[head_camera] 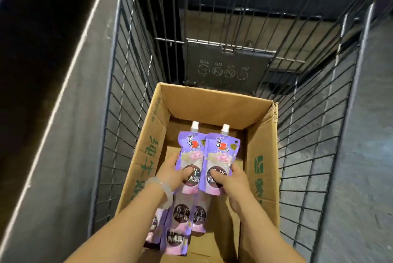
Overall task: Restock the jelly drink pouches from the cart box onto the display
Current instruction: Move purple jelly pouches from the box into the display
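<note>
Currently I'm gripping one pouch (190,156) in my left hand (174,174), another pouch (221,160) in my right hand (230,179), lower centre, over the box (261,156); slick film risks slipping.

I hold two purple jelly drink pouches side by side over the open cardboard box (261,156), white screw caps pointing away from me. My left grip (172,174) pinches the left pouch (190,152) at its lower edge, and my right grip (230,179) pinches the right pouch (221,156), which overlaps the left one slightly. Each shows a pink flower picture and a dark round label. More pouches (180,220) lie flat in the box beneath my wrists, overlapping.
</note>
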A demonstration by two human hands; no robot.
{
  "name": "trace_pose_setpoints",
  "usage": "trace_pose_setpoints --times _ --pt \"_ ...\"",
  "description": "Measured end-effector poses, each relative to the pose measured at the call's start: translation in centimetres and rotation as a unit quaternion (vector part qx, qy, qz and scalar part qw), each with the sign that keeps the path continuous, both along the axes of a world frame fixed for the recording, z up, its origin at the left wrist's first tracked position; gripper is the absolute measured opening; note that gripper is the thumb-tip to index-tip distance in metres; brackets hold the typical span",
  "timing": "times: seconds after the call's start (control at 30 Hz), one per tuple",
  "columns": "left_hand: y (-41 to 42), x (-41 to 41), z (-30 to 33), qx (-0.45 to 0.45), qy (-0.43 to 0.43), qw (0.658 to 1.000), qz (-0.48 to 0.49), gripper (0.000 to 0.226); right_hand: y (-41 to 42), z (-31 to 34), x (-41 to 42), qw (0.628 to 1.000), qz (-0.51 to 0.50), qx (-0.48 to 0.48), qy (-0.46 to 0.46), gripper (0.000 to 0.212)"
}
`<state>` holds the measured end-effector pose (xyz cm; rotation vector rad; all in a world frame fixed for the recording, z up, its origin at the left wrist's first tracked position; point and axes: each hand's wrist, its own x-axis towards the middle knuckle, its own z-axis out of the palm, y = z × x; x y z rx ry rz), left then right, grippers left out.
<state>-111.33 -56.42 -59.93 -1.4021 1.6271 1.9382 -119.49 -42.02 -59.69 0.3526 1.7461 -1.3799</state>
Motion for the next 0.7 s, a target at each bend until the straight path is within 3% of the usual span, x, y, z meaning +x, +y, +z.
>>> trace_pose_setpoints --times 0.23,0.47,0.57,0.7 --pt "-2.3 -0.1 10.5 0.008 0.136 0.985 0.104 0.03 -3.2 10.9 -2.5 0.985 0.096 -0.104 0.095 0.015" --pt "1.2 2.3 20.6 -0.088 0.244 0.95 0.176 0.061 -2.1 20.2 -2.0 0.957 0.138 -0.193 0.168 0.024" --pt "4.7 4.9 24.2 -0.117 0.271 0.928 0.227 0.033 0.0 23.9 -0.6 0.943 0.178 -0.241 0.145 0.022" --pt "9.8 10.0 28.1 -0.133 0.304 0.907 0.258 0.034 3.7 27.5 3.3 0.908 0.24 -0.339 0.054 0.016"
